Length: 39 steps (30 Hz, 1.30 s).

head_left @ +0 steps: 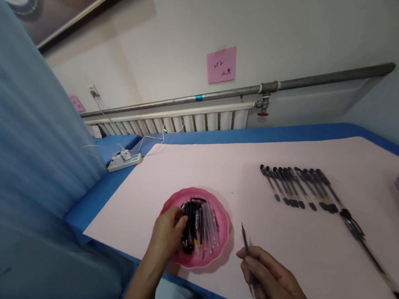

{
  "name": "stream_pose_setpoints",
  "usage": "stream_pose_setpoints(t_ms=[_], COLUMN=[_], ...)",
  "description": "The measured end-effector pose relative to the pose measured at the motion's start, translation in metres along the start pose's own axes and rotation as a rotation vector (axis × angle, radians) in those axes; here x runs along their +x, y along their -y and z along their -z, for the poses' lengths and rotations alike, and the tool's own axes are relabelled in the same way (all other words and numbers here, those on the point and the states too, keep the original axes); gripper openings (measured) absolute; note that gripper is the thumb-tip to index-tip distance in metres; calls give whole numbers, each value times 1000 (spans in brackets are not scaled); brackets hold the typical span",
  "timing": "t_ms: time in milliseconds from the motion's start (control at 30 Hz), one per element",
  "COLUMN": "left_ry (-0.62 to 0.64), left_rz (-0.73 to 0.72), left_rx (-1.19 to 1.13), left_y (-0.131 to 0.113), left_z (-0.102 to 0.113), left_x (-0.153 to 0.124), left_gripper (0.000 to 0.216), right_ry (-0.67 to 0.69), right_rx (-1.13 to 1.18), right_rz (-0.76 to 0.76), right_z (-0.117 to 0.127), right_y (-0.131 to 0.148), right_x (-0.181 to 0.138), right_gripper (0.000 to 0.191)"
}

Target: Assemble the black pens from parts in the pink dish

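My right hand (268, 277) grips an uncapped pen (246, 240), its dark pointed tip aimed up and away from me. The pen's clear rear end shows below my fingers. At the left side of a pink scalloped plate (225, 237), my left hand (168, 232) has its thumb and fingers curled together at the black pen parts (189, 229). What lies between those fingertips is hidden. Beside the black parts in the plate are several thin clear tubes (210, 226), some with yellow or reddish ends.
Several capped black pens (295, 187) lie in a row on the pink sheet (191, 162). A larger-looking pen (368, 245) lies at right. A power strip (125, 160) with white cables sits at the back left. A blue curtain (36, 155) hangs at left; a radiator (201, 120) stands behind.
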State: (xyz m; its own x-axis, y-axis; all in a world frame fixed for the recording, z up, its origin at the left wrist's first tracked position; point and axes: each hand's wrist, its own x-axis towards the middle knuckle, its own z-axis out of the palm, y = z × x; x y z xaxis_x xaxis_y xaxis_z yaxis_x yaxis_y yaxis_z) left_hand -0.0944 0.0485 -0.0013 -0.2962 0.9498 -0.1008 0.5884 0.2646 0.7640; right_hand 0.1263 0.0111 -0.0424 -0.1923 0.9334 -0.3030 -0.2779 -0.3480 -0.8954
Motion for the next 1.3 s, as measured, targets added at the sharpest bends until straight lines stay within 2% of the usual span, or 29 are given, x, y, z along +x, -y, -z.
stream_pose_setpoints(t_ms=[100, 167, 300, 400, 633, 767, 867, 1000, 1100, 1200, 1300], left_ry=[-21, 16, 233, 333, 374, 303, 238, 268, 336, 430, 423], left_rz=[-39, -71, -200, -209, -214, -191, -99, -31, -23, 94, 200], left_rx=[66, 155, 529, 708, 770, 728, 496, -150, -431, -736, -968], left_y=[-2, -4, -11, -17, -26, -29, -27, -20, -21, -30, -39], left_z=[10, 15, 14, 8, -1, 8, 21, 27, 21, 12, 0], left_x=[-13, -22, -32, -29, -20, -23, -25, -28, -35, -49, -61], left_gripper=[18, 18, 22, 23, 19, 17, 15, 21, 19, 15, 21], right_ry=[-14, -13, 2, -1, 3, 22, 29, 9, -17, -21, 7], right_rx=[7, -12, -25, 13, -10, -11, -10, -1, 93, 281, 403], right_rz=[-6, -12, -53, -23, 21, 44, 41, 38, 28, 30, 71], right_z=[1, 1, 2, 2, 1, 3, 4, 3, 2, 4, 8], right_y=[0, 0, 1, 0, 0, 0, 0, 0, 0, 0, 6], right_x=[0, -1, -1, 0, -1, -2, -2, -2, 0, 2, -1], right_gripper=[31, 30, 30, 28, 29, 29, 27, 28, 27, 26, 25])
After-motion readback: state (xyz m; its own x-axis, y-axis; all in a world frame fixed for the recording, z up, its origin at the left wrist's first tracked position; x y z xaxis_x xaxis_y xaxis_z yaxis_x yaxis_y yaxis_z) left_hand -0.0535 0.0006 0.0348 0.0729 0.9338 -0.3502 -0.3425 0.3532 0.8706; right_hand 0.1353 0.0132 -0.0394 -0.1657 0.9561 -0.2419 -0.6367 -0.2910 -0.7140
